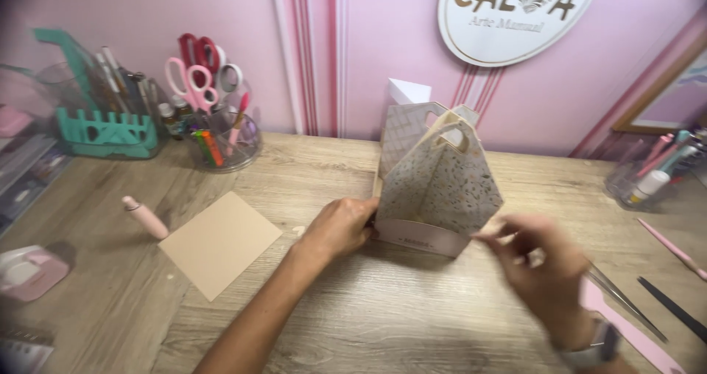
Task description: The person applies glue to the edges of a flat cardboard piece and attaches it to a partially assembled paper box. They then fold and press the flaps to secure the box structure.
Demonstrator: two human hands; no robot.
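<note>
— Hands first: what are they doing?

— Both are on a little paper box (439,190) that stands upright in the middle of the wooden table (383,322). It is shaped like a tiny bag, with speckled walls, a pale pink band along the bottom and a cut-out handle on top.

— How does the left hand (340,226) hold it?

— Its fingers are curled and pressed against the box's lower left corner. The fingertips are tucked behind the edge, so I cannot see them all.

— And the right hand (541,260)?

— It is a bit blurry. Its thumb and first finger are pinched on the box's lower right corner, and the other fingers are loosely bent. A watch (593,352) sits on that wrist.

— What else is close by?

— A tan square of card (219,243) lies flat to the left, well apart from the box. A small pink tube (145,217) lies just beside the card. To the right of the right hand lies a pink flat tool (633,333) (part of it is hidden by the wrist).

— And at the back?

— A clear cup with scissors (193,75) and pens stands by the pink wall, next to a teal holder (103,127).
</note>
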